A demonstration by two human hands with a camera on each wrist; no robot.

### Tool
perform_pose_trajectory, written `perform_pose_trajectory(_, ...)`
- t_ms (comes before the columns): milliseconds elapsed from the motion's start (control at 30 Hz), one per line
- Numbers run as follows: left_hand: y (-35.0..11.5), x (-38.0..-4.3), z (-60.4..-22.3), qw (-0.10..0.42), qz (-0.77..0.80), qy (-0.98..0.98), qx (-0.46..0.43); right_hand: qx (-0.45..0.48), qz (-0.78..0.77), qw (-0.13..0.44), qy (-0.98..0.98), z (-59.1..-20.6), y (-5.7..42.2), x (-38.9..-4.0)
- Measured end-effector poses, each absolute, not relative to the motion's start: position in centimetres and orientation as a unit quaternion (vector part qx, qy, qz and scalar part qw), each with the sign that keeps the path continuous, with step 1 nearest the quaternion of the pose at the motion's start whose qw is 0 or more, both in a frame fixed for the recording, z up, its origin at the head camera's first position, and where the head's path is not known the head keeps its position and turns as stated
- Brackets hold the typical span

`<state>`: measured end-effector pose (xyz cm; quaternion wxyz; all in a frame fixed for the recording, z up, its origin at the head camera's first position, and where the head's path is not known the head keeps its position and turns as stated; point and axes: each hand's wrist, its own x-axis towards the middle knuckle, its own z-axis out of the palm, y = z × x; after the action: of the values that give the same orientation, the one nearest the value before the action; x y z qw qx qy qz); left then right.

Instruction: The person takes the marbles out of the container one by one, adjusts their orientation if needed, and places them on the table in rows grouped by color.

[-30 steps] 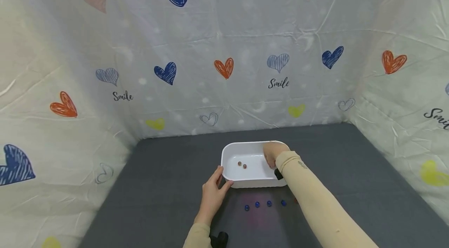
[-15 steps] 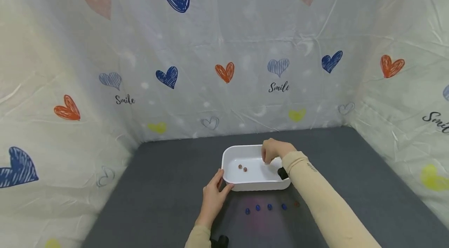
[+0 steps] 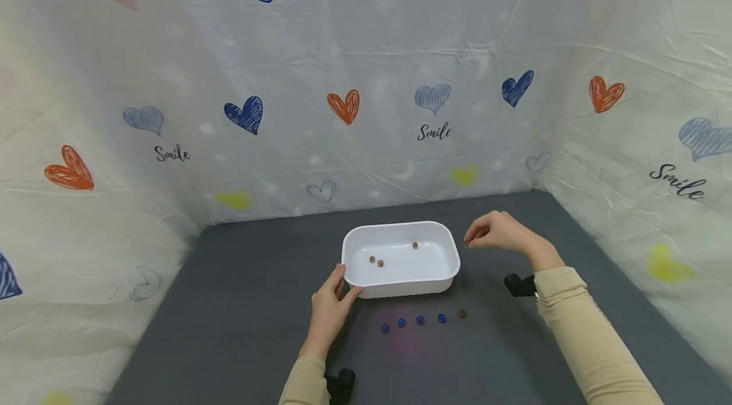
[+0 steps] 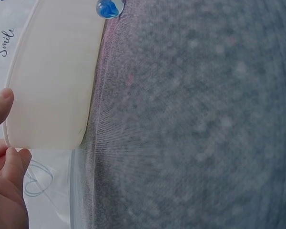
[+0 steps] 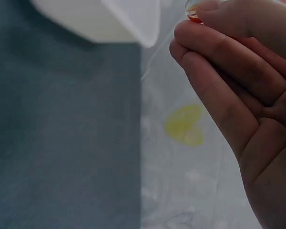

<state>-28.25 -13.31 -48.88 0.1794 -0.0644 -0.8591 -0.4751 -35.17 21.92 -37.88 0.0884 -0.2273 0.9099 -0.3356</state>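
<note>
My left hand [image 3: 327, 315] grips the near left corner of a white plastic tray [image 3: 407, 288], thumb on the front side and fingers round the left side. Just off the tray's right end, my right hand [image 3: 503, 233] pinches a clear glass marble with an orange-red swirl [image 5: 194, 13] between thumb and fingertips. Inside the tray lie three brownish marbles, one of them a lone marble [image 3: 415, 245] toward the back right. In front of the tray runs a row of several blue marbles [image 3: 420, 320], ending at the right with a brownish marble [image 3: 462, 314].
A dark grey cloth [image 3: 257, 303] covers the table. Behind and at both sides hangs a white curtain [image 3: 377, 157] printed with hearts. The left wrist view shows one blue-swirled marble [image 4: 109, 8] close to the tray's outer wall.
My right hand has come up out of the tray and moved right, past its end, with a marble pinched. A third marble now shows inside the tray. The left hand keeps its grip.
</note>
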Motion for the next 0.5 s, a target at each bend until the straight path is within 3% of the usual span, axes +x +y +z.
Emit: perform_pose_trajectory(500,-13.3,-29.0,-49.0,0.186,-0.47,-0.86,-0.067,-0.245,-0.318,0.107,0.909,-44.3,23.0,-31.3)
